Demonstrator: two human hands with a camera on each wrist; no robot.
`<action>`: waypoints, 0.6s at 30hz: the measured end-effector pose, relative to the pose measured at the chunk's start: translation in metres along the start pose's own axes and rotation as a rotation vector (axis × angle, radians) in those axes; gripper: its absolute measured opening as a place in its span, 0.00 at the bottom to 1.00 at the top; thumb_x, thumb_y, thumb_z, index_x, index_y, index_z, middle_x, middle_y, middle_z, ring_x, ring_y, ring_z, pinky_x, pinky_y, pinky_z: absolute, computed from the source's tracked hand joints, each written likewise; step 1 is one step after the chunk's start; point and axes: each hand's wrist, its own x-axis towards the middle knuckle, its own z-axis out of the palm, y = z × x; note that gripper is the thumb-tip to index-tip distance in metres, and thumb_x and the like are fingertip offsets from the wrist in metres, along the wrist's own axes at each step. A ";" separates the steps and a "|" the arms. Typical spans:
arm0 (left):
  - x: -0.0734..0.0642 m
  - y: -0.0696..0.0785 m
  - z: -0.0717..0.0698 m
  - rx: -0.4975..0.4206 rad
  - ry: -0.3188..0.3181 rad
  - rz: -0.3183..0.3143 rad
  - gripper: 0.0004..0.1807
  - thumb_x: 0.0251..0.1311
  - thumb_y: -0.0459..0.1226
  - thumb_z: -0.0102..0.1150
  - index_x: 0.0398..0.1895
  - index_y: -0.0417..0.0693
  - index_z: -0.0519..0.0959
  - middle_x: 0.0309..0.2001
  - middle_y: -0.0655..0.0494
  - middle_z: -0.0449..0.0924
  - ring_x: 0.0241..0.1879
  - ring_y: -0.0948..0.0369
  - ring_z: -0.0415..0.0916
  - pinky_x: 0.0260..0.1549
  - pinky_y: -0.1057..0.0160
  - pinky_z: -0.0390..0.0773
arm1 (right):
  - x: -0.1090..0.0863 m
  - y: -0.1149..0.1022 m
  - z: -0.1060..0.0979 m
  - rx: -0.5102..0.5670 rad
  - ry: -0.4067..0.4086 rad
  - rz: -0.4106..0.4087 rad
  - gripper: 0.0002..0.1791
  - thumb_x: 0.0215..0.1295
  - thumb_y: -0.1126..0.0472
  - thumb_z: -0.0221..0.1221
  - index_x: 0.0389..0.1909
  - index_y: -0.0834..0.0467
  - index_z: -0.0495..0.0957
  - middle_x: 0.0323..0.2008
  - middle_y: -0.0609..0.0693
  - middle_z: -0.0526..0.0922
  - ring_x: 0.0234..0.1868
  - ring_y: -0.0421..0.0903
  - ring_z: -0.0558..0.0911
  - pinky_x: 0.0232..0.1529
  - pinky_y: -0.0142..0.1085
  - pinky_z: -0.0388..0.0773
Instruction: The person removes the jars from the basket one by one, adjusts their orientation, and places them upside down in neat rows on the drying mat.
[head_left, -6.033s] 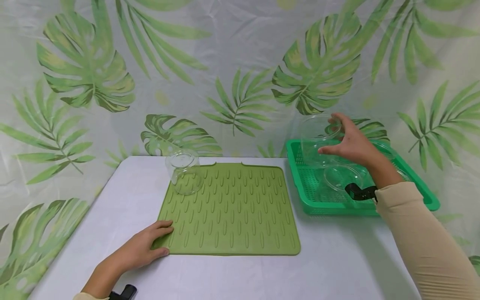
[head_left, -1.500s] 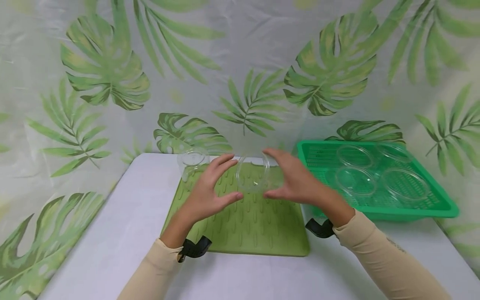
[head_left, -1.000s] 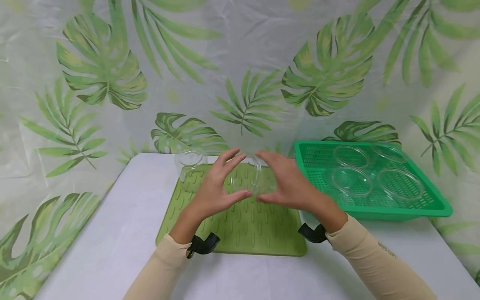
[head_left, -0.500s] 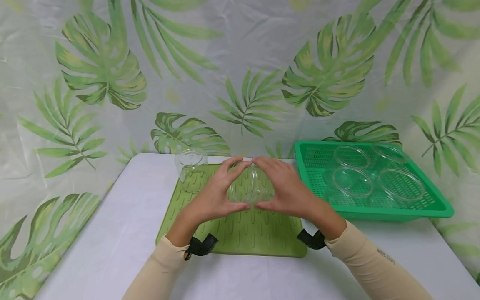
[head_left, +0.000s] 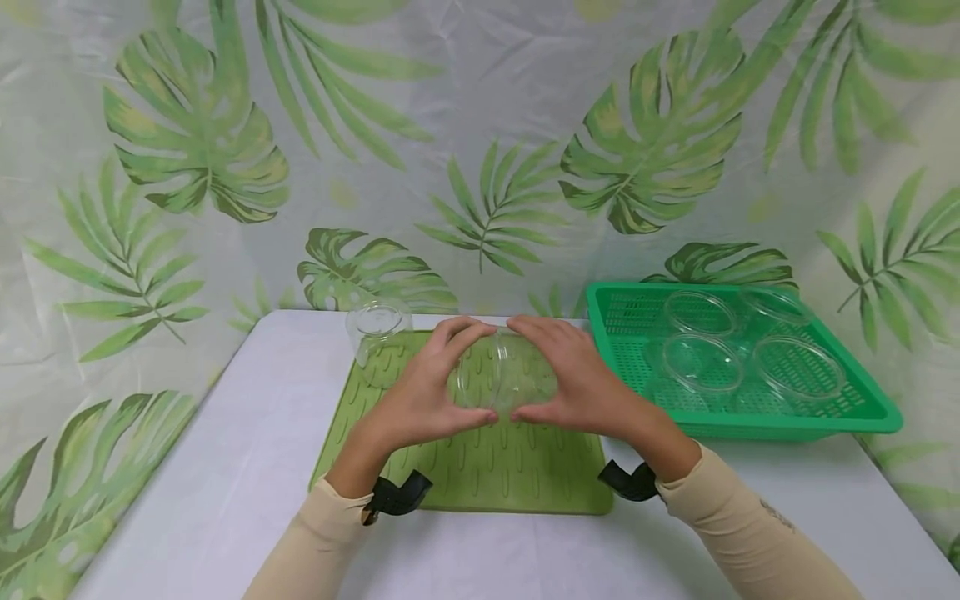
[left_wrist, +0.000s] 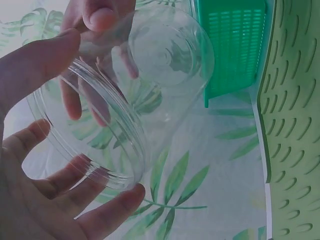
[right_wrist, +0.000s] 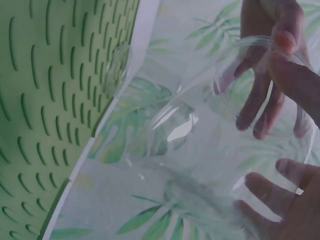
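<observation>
A clear round plastic container (head_left: 517,371) is held on its side just above the green ridged mat (head_left: 495,483). My left hand (head_left: 420,392) has its fingers and thumb curved round the ringed rim end. From the opposite side, my right hand (head_left: 588,383) grips the body. In the left wrist view the container (left_wrist: 167,107) narrows from its rim toward a round base, and the right hand (left_wrist: 95,65) is partly seen behind it. Another clear container (head_left: 381,346) stands at the mat's far left corner, apparently upside down.
To the right of the mat is a green perforated basket (head_left: 780,425) holding several clear containers (head_left: 703,362). A white cloth (head_left: 262,417) covers the table. A leaf-print sheet (head_left: 495,100) hangs directly behind the table.
Six seconds ago my right hand held a container over the basket while my left rested on the mat's edge. Both hands now hold it over the mat, somewhat lower than a second ago.
</observation>
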 end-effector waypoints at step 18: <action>-0.001 -0.004 -0.003 -0.311 0.026 -0.059 0.52 0.45 0.35 0.79 0.74 0.58 0.60 0.72 0.52 0.58 0.73 0.51 0.60 0.62 0.46 0.77 | -0.018 0.028 -0.012 0.545 -0.048 0.253 0.52 0.58 0.53 0.71 0.78 0.46 0.51 0.77 0.53 0.57 0.78 0.59 0.56 0.71 0.68 0.56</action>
